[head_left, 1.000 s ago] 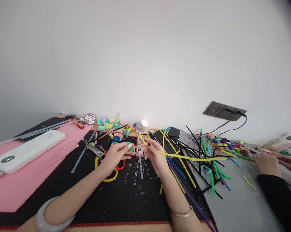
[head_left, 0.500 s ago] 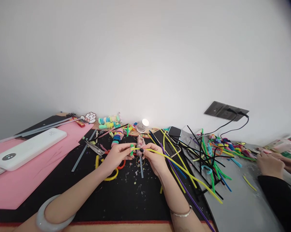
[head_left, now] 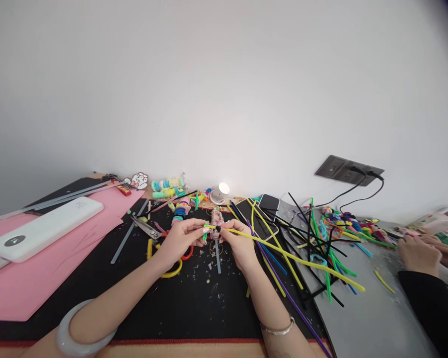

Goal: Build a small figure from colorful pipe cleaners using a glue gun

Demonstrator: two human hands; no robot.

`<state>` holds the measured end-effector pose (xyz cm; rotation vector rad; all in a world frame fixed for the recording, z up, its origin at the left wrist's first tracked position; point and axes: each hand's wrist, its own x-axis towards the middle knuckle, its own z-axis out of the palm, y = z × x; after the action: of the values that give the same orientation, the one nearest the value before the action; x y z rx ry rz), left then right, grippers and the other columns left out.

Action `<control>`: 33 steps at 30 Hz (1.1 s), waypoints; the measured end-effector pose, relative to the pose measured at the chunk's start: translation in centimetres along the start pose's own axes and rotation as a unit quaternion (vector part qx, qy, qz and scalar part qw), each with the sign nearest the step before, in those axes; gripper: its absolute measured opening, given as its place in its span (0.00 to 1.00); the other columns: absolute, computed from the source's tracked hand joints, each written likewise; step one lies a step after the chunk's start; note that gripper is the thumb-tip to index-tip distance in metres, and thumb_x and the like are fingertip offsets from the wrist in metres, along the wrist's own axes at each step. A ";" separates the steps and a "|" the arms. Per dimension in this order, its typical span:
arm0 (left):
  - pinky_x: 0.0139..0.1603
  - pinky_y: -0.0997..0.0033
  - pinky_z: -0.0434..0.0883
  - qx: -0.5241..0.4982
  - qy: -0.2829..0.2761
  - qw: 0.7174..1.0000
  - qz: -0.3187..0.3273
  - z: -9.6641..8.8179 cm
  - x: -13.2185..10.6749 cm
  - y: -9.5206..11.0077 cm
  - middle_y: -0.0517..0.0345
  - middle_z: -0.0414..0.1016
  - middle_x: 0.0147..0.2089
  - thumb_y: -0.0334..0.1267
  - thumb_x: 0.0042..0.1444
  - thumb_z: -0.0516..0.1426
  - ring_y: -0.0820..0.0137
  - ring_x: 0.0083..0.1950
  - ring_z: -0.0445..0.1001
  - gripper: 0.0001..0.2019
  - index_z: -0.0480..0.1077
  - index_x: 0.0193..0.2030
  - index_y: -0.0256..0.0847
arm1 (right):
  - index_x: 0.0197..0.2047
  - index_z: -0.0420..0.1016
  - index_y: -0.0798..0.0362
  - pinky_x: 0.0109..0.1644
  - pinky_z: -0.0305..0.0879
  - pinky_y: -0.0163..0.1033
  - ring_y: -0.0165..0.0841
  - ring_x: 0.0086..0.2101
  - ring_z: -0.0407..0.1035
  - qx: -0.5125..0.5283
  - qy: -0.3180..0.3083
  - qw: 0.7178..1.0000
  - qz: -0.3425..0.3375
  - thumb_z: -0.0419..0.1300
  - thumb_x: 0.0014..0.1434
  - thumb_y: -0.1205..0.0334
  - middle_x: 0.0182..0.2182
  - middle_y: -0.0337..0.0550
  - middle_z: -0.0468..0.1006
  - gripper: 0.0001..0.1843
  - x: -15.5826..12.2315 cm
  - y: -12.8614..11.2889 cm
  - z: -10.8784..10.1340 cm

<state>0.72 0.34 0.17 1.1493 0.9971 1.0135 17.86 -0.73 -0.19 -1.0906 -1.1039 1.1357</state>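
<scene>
My left hand [head_left: 179, 239] and my right hand [head_left: 238, 242] meet over the black mat [head_left: 194, 303], fingertips pinched on the near end of a long yellow pipe cleaner [head_left: 294, 258]. The pipe cleaner runs from my fingers to the right, out over a pile of coloured pipe cleaners [head_left: 313, 238]. A short green piece [head_left: 205, 235] sits at my left fingertips. Just behind my hands stands a small pink glue gun [head_left: 216, 219].
Scissors [head_left: 146, 227], a yellow ring [head_left: 168, 271] and grey glue sticks [head_left: 126, 237] lie on the mat. A white power bank [head_left: 41, 228] rests on pink paper [head_left: 26, 283] at left. Phones [head_left: 263, 211] lie at the back. Another person's hands [head_left: 419, 253] work at right.
My hands have closed together on the yellow pipe cleaner's end. Its free end swung down and then a little further right across the pile.
</scene>
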 end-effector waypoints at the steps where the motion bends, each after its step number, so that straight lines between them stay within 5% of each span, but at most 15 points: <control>1: 0.36 0.65 0.76 0.004 0.001 1.000 0.002 -0.1 0.1 -0.1 0.57 0.78 0.31 0.48 0.45 0.65 0.70 0.28 0.75 0.21 0.74 0.42 0.36 | 0.25 0.74 0.55 0.27 0.64 0.32 0.26 0.20 0.66 -0.003 0.002 1.000 -0.001 0.69 0.45 0.61 0.20 0.36 0.73 0.09 0.0 -0.1 0.0; 16: 0.43 0.65 0.76 -0.042 -0.033 0.999 0.004 -0.5 0.0 -0.4 0.54 0.80 0.37 0.48 0.47 0.66 0.65 0.40 0.77 0.16 0.78 0.37 0.39 | 0.29 0.75 0.55 0.26 0.63 0.33 0.26 0.20 0.64 0.050 -0.037 0.998 0.018 0.70 0.45 0.58 0.20 0.35 0.74 0.11 -0.2 -0.6 0.2; 33: 0.45 0.69 0.75 -0.150 -0.072 0.986 -0.027 -0.3 -0.1 -0.4 0.52 0.81 0.43 0.43 0.48 0.67 0.69 0.41 0.77 0.17 0.78 0.45 0.41 | 0.27 0.74 0.55 0.26 0.62 0.33 0.27 0.21 0.64 0.076 -0.040 0.996 0.010 0.70 0.46 0.57 0.22 0.37 0.75 0.12 -0.4 -0.7 0.4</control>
<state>0.50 0.26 -0.29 0.9269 0.7275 0.9842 17.48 -1.18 0.57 -0.9462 -1.0535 1.2666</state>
